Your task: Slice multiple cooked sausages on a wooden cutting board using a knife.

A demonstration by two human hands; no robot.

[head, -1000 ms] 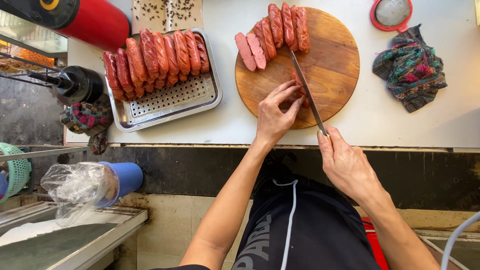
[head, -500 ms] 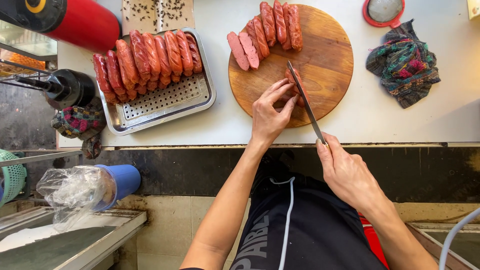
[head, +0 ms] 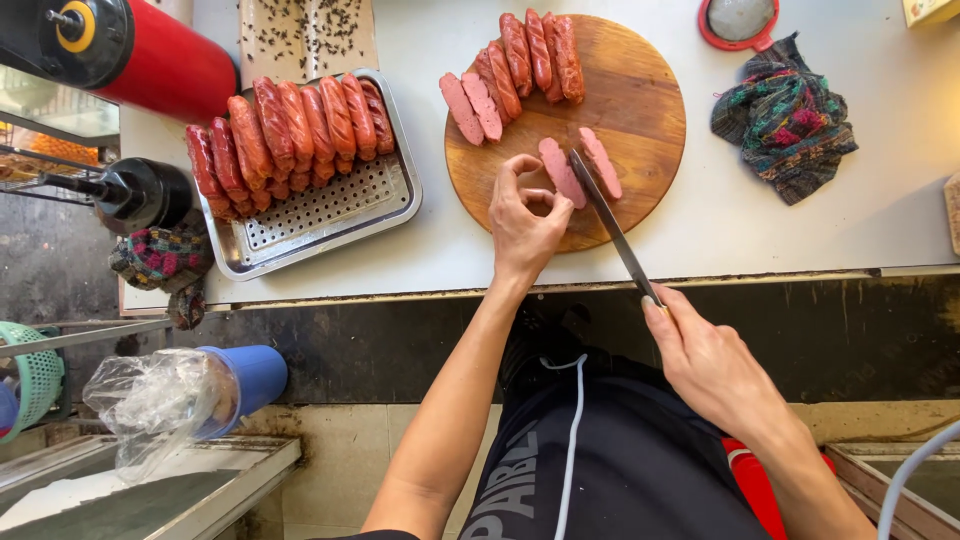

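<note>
A pink sausage split lengthwise into 2 halves (head: 580, 170) lies on the round wooden cutting board (head: 640, 110). The long steel knife (head: 612, 225) rests between the halves, gripped by the right hand (head: 710, 365). The left hand (head: 522, 215) pinches the left half. Left of the board sits a perforated metal tray (head: 330, 215) of red sausages (head: 285, 135).

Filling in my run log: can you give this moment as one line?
left hand steadies sausage half | right hand holds knife | blade between two halves | on round wooden board | metal tray of sausages beside
</note>
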